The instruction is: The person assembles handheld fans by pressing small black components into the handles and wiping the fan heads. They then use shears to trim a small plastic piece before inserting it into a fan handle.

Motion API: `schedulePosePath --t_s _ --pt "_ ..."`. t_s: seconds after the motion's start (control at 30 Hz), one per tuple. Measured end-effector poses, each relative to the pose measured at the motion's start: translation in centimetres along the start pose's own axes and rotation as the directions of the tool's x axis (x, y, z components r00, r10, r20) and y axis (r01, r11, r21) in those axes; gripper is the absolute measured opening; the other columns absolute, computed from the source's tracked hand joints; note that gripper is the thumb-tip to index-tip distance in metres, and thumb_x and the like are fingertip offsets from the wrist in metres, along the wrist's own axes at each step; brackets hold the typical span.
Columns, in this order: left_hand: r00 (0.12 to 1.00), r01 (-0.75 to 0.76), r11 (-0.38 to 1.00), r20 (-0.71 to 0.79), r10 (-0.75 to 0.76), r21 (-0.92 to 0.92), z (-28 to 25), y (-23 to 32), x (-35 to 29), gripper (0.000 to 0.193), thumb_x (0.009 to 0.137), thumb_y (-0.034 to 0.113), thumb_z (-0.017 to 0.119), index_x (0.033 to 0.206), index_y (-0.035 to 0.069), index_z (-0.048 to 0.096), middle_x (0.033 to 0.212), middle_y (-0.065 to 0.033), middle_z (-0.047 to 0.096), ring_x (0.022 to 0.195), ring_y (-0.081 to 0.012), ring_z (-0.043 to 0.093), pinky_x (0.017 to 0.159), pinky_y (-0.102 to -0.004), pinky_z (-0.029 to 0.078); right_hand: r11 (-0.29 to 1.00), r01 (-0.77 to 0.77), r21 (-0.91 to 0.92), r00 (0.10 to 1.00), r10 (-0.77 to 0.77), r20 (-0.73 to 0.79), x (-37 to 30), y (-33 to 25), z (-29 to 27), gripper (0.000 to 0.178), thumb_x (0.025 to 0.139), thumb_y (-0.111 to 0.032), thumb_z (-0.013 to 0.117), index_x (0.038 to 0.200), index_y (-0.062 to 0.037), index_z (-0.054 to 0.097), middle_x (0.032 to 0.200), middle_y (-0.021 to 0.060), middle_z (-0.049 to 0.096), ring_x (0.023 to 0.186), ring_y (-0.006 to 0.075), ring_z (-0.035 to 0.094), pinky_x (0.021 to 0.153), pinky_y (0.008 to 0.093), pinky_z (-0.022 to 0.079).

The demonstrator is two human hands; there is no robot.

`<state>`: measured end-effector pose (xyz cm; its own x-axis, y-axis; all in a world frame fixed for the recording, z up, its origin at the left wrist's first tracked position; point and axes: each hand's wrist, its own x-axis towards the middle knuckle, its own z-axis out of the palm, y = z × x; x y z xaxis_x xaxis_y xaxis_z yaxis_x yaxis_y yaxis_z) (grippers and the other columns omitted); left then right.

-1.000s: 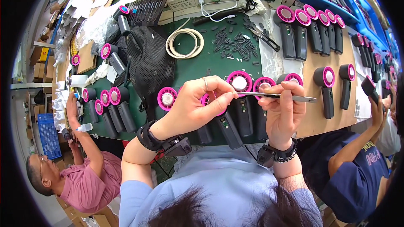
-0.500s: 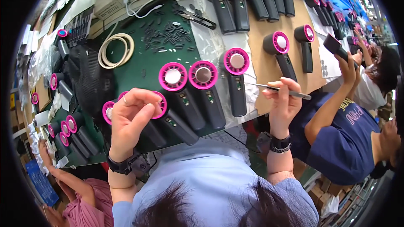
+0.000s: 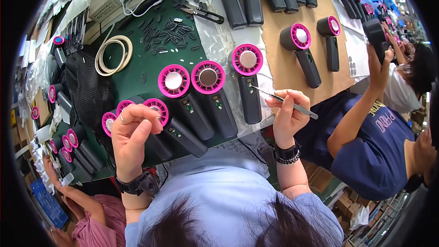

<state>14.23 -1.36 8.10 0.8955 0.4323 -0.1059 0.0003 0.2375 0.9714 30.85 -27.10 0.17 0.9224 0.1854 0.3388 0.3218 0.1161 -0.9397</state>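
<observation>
Right hand (image 3: 289, 118) grips tweezers (image 3: 306, 111), tip at a fan (image 3: 251, 107) laid circuit-side up on the bench (image 3: 137, 81), presumably for access; left hand (image 3: 130, 142) half-curled near other fans (image 3: 186, 138), contents unclear.

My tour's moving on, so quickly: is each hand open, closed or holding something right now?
Left hand: curled; whether it pinches anything cannot be told.
Right hand: closed, holding tweezers.

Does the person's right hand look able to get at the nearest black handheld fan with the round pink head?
Probably yes: the right hand holds a slim silver metal tool whose tip appears close to the fan, and nothing visible stands between them.
</observation>
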Motion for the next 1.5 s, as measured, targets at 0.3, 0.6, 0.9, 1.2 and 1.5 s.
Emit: schedulePosePath --t_s 0.3,0.6,0.9,1.2,1.5 --pt "1.000 -0.006 1.000 -0.010 0.006 -0.001 -0.3 0.0 0.0 0.018 0.092 0.011 0.059 0.103 -0.002 0.063 0.086 -0.0057 0.063 0.077 -0.0119 0.059 0.073 -0.0252 0.046 0.999 0.004 -0.035 1.000 -0.004 0.013 0.1 0.0 0.3 0.010 0.100 -0.005 0.049 0.108 0.0014 0.051 0.092 0.0166 0.066 0.067 0.0209 0.070 0.064 0.0302 0.059" --pt "1.000 0.002 1.000 -0.014 -0.002 0.012 -0.1 0.3 0.0 0.016 0.092 0.010 0.059 0.101 -0.002 0.064 0.085 -0.0052 0.063 0.076 -0.0123 0.059 0.078 -0.0268 0.046 0.925 0.312 -0.217 0.946 -0.281 0.164 -0.2 -0.5 0.7 0.008 0.098 -0.001 0.052 0.105 0.0026 0.053 0.097 0.0184 0.062 0.072 0.0218 0.071 0.067 0.0306 0.060" --pt "1.000 -0.002 1.000 -0.010 0.003 0.021 -0.1 0.4 0.0 0.016 0.091 0.008 0.058 0.101 -0.002 0.064 0.081 -0.0045 0.061 0.075 -0.0123 0.058 0.094 -0.0327 0.046 0.805 0.458 -0.377 0.876 -0.336 0.345 -0.1 -1.7 0.4 0.009 0.096 0.003 0.054 0.105 0.0018 0.055 0.099 0.0192 0.063 0.076 0.0228 0.071 0.068 0.0292 0.060" --pt "1.000 -0.012 0.999 -0.005 0.012 0.029 -0.3 0.4 -0.1 0.015 0.091 0.007 0.058 0.101 -0.002 0.064 0.082 -0.0047 0.061 0.075 -0.0123 0.058 0.094 -0.0320 0.046 0.830 0.465 -0.308 0.860 -0.342 0.379 0.0 -1.4 0.0 0.011 0.095 0.004 0.054 0.105 0.0006 0.056 0.100 0.0186 0.063 0.079 0.0236 0.072 0.069 0.0301 0.060" --pt "1.000 0.007 1.000 -0.010 -0.007 0.023 -0.4 0.4 -0.2 0.015 0.091 0.006 0.057 0.101 -0.003 0.063 0.082 -0.0048 0.061 0.076 -0.0124 0.058 0.093 -0.0321 0.046 0.832 0.457 -0.315 0.863 -0.328 0.385 0.0 -1.4 0.1 0.012 0.095 0.005 0.054 0.105 0.0008 0.057 0.101 0.0187 0.063 0.081 0.0242 0.072 0.071 0.0312 0.060"
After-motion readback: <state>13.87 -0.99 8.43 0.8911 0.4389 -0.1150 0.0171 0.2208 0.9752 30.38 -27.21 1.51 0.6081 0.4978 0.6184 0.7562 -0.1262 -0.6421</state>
